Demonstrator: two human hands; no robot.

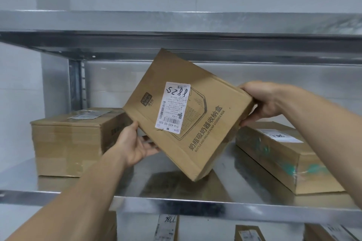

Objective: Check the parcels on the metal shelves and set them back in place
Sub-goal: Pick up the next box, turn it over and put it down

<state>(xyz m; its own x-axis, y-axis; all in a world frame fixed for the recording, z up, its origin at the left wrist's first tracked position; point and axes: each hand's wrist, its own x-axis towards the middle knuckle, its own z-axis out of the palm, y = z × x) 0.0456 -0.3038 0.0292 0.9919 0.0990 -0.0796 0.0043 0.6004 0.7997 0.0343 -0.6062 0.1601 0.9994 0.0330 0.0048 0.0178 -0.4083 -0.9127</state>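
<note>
Matt brown cardboard, creased and dented along the edges, for the tilted box (205, 143); smooth white paper for its label (172, 106). Bare grey metal, glossy and mirror-like, for the shelf (195, 208). Plain cardboard under shiny clear tape on the left box (66, 143) and the right box (274, 154).

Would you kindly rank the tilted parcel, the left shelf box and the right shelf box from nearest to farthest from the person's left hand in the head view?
1. Tilted parcel: gripped by the left hand, centre.
2. Left shelf box: just beside the hand, left.
3. Right shelf box: far right, beyond the parcel.
</note>
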